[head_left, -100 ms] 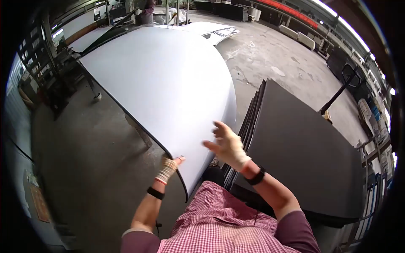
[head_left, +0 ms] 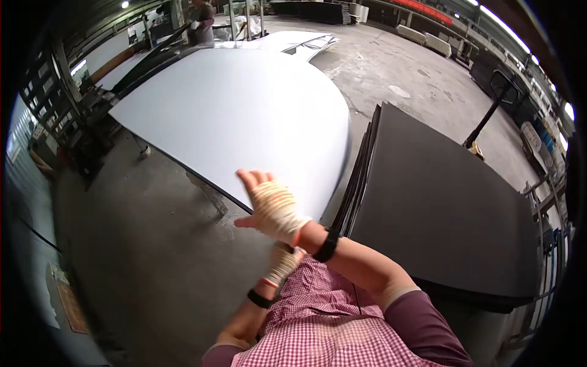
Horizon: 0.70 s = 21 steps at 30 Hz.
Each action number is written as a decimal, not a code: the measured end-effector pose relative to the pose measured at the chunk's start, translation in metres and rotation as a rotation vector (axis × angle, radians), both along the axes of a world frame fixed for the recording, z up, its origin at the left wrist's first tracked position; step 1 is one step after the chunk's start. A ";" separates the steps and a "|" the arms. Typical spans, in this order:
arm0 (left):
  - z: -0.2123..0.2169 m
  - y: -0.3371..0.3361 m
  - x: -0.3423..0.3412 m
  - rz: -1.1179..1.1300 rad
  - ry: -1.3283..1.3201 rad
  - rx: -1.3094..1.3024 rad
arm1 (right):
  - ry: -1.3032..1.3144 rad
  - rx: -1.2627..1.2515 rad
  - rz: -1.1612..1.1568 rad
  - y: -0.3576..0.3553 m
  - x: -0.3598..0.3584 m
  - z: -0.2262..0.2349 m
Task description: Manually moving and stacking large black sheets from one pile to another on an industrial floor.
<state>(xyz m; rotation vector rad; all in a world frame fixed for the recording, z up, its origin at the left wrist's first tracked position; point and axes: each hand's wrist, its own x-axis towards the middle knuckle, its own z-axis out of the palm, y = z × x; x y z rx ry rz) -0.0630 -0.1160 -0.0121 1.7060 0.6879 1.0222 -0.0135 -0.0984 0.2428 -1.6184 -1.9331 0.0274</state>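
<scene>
A large white sheet (head_left: 244, 116) lies nearly flat and stretches away from me. My right hand (head_left: 273, 210), in a pale glove, reaches across to the left with its fingers stretched out, flat against the sheet's near edge and holding nothing. My left hand (head_left: 283, 263), also gloved, sits lower, close to my chest. It is half hidden under my right forearm, so its fingers do not show. A stack of black sheets (head_left: 440, 202) lies just right of the white sheet.
A person (head_left: 200, 17) stands at the white sheet's far end. Metal racks (head_left: 61, 110) line the left side. A pallet jack handle (head_left: 489, 116) rises behind the black stack. Bare concrete floor (head_left: 140, 244) lies to my left.
My right hand has swung left along the sheet's near edge. My left hand has drawn back under my right forearm. The white sheet's near corner now lies farther from me.
</scene>
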 end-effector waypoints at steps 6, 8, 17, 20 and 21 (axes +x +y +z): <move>0.115 -0.058 0.011 -0.652 0.755 0.594 | -0.465 0.104 -0.281 -0.069 0.047 0.014; 0.115 -0.024 -0.005 -0.904 0.070 -0.241 | -0.345 0.239 -0.409 -0.123 0.074 0.040; 0.320 0.155 0.061 -0.901 -0.686 -0.770 | 0.181 0.706 -0.611 -0.369 0.108 0.011; 0.455 0.101 0.157 -1.361 -0.484 -0.865 | 0.292 0.850 -0.651 -0.396 0.111 -0.021; 0.502 0.102 0.211 -1.519 -0.413 -0.917 | 0.370 0.881 -0.729 -0.403 0.112 -0.031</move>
